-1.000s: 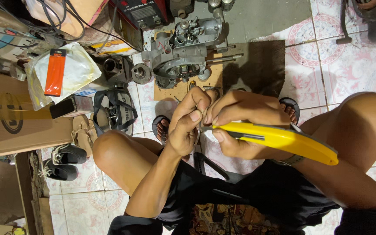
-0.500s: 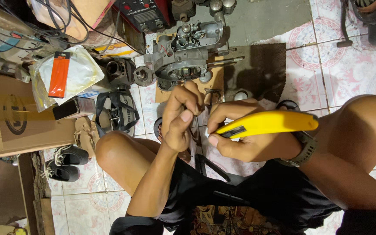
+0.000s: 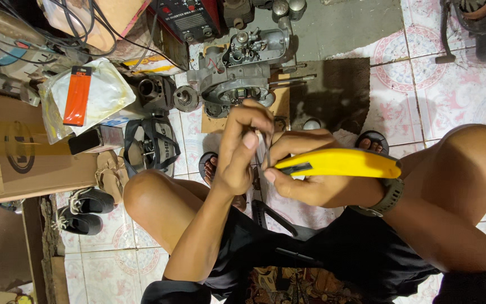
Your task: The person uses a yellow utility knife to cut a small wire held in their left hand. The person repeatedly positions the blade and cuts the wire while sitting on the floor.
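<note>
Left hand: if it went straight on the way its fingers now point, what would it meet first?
The left hand points up the frame, away from the body. First in that line looks to be the grey engine casing on the tiled floor, though it lies lower, so the hand might pass above it.

Engine block (image 3: 243,73) ahead (bare tiles (image 3: 451,95) rightward)

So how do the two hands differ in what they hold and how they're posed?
The right hand wraps a yellow utility knife lying roughly level; the left hand pinches a thin, small item, too small to identify, fingers pointing up. The right wrist wears a dark watch; the left is bare. Both meet above the knees.
</note>
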